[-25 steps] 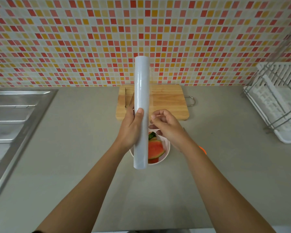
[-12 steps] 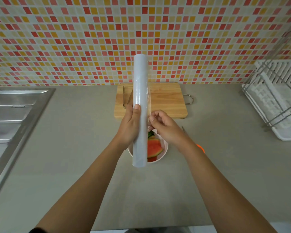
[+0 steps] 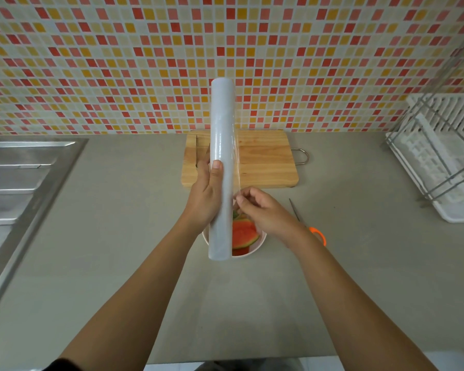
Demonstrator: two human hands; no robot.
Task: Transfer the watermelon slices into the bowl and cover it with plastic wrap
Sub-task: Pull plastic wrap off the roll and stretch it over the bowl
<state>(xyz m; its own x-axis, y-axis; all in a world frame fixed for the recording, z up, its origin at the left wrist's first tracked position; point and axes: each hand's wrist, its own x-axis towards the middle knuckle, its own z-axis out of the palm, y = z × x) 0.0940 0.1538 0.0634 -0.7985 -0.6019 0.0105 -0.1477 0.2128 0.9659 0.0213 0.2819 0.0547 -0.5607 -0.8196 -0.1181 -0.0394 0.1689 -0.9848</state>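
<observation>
Right above the white bowl [image 3: 260,243], the left hand [image 3: 205,200] grips a roll of plastic wrap [image 3: 222,167], fingers curled behind it and the thumb pressed flat on its front. The roll stands nearly upright, its lower end hanging in front of the bowl's left half and its upper end rising against the mosaic tile wall [image 3: 118,62] beyond the bowl. The right hand [image 3: 265,210] hovers over the bowl's right side, thumb and fingers pinching the loose edge of film [image 3: 237,167], which is peeled a little way off the roll's right side and stretches down to the pinch. Watermelon slices [image 3: 244,234] lie inside the bowl, red flesh and green rind showing between the roll and the right wrist. The bowl sits on the grey table [image 3: 118,210]. Beyond the bowl a wooden cutting board [image 3: 265,162] lies bare against the wall. Just right of the bowl, scissors [image 3: 310,223] with orange handles rest on the table, partly hidden by the right forearm. Far left of the bowl is a steel sink drainboard [image 3: 19,183]; far right, a white dish rack [image 3: 445,162].
</observation>
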